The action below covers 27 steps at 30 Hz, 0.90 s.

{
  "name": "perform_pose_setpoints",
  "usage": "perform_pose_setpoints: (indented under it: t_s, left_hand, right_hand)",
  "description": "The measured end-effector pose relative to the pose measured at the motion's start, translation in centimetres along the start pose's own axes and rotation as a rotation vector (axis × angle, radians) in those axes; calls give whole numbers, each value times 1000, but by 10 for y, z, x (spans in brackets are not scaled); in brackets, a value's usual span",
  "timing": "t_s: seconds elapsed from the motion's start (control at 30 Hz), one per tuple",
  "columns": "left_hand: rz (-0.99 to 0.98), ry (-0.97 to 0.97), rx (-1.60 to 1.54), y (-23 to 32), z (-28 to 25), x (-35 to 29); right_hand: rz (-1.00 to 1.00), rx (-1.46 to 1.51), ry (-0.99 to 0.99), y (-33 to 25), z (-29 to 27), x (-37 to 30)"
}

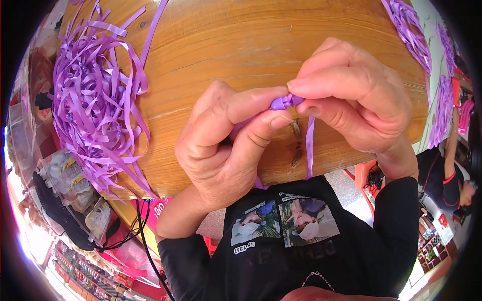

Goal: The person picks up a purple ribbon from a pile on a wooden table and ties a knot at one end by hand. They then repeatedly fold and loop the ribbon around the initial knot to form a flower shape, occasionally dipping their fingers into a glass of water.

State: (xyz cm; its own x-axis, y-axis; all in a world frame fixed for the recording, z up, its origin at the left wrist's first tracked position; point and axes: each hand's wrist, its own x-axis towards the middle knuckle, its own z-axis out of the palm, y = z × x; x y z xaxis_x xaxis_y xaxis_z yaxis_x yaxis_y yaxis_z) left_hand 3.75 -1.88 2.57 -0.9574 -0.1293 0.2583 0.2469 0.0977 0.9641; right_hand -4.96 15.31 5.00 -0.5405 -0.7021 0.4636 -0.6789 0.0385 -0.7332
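**A:** Only got the head view here. What's being handled, and where is it?

**B:** A purple ribbon (310,145), held between both hands over the near part of the tabletop (211,45). There's a small bunched fold (280,104) right at the fingertips, and a loose tail runs down toward the near edge. Can't tell if that tail rests on the wood. Big tangled pile of ribbons (90,100) off to the left too, well apart from the hands.

**A:** Both hands actually gripping?

**B:** Yep. Left hand (218,145) has one side of the fold nipped between thumb and index, and the right hand (359,95) pinches the other side likewise. The other fingers are curled in.

**A:** How's that stuff gonna handle?

**B:** My guess: next to no weight, soft, floppy, kinda slick judging by the sheen. Not really fragile, but it could crease, or the fold could slide open if your pinch goes slack. I'd grab right at the fold with the pads from both sides. Hold it by the tail and it'll just droop.

**A:** And the arms?

**B:** Forearms come up from below, elbows out, wrists angled inward so the fingertips nearly meet. Right hand sits a bit farther from the body than the left.
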Motion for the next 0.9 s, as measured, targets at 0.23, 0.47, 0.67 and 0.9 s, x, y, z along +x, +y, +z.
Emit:
perform_pose_setpoints:
  t_s: [0.23, 0.47, 0.67, 0.9]
  left_hand:
    - [21, -25, 77, -2, -3, 1]
    - [13, -38, 59, 1, 0, 0]
    - [-65, -64, 2, 0, -2, -1]
    - [-100, -81, -66, -1, -3, -2]
  right_hand:
    - [-28, 30, 30, 3, 0, -1]
    - [-45, 74, 5, 5, 2, 2]
    - [-12, 113, 0, 5, 4, 0]
    - [26, -6, 21, -3, 3, 0]
